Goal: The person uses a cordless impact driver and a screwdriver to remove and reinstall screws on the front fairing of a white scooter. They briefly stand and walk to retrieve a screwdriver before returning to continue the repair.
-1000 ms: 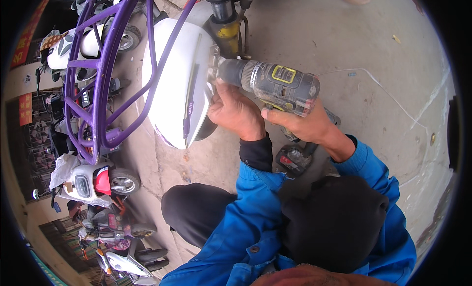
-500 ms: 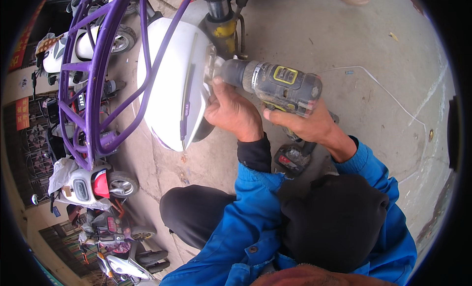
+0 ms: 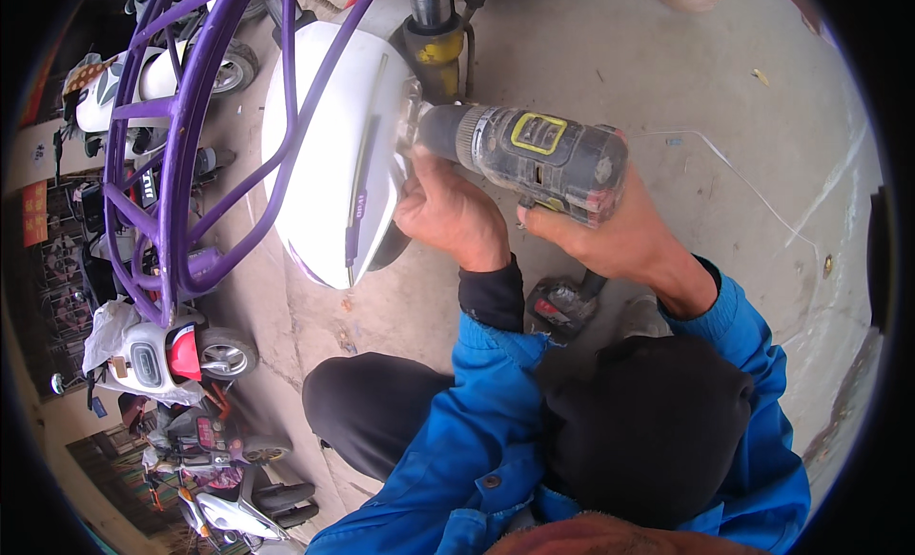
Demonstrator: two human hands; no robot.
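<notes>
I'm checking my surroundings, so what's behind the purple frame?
Behind the purple frame, parts of a white panel, a white scooter and concrete floor show through or past it; whatever the frame covers can't be seen.

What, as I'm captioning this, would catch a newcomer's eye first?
The purple tubular frame sweeps down the left. Near centre, the right grip holds a dusty power drill, its nose by the right edge of the white panel. Parked scooters line the far left.

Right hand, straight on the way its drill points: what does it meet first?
The drill in the right hand would likely meet the metal fitting at the edge of the white panel first; whether they touch is unclear.
</notes>
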